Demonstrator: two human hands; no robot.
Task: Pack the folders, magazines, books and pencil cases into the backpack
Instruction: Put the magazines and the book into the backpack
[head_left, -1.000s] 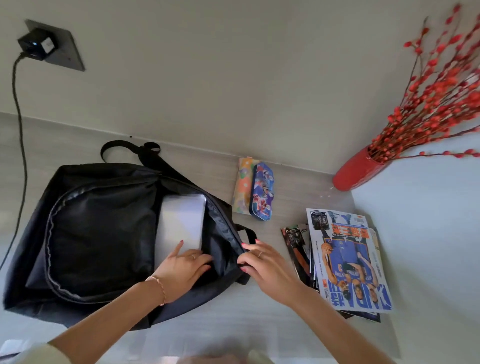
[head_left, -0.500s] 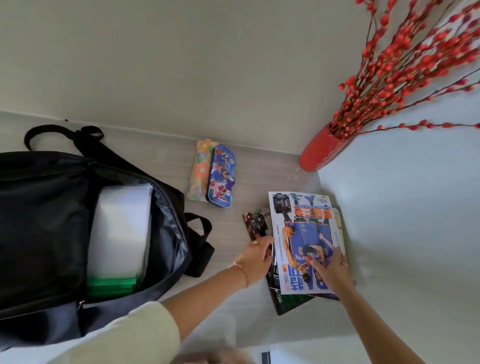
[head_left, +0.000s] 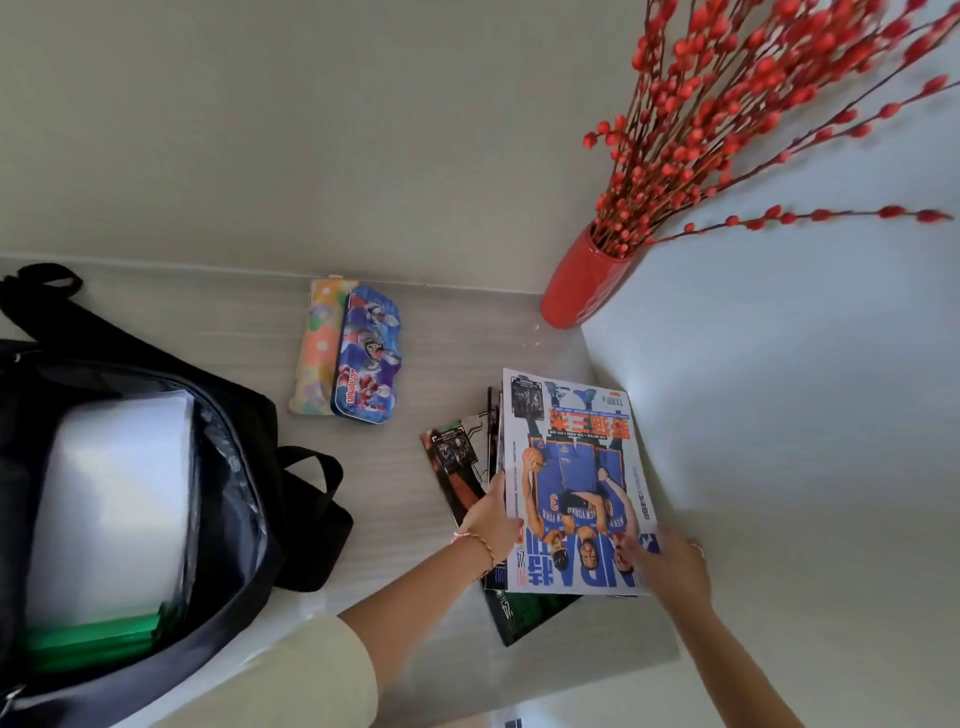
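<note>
A basketball magazine (head_left: 574, 483) tops a loose stack of magazines (head_left: 467, 467) on the bench (head_left: 426, 353), its long axis running away from the person toward the wall. The left hand (head_left: 491, 522) grips the stack's left edge, thumb on the cover and fingers tucked beneath; the right hand (head_left: 670, 564) holds the near right corner, thumb on top, its other fingers hidden under the pages. Both hands sit at the near end, so the stack extends forward from them. The open backpack (head_left: 249, 467) lies well to the left of the left hand, with white folders (head_left: 114, 499) and a green one (head_left: 88, 639) already inside; carrying the stack there will likely mean a leftward sweep, led by the left hand. Two pencil cases (head_left: 345, 356) lie side by side beyond and left of the hands, untouched. Half a second earlier the hands were only reaching the stack; a second earlier they were at the backpack's opening. A red vase (head_left: 582, 283) of berry branches stands in the far corner.
</note>
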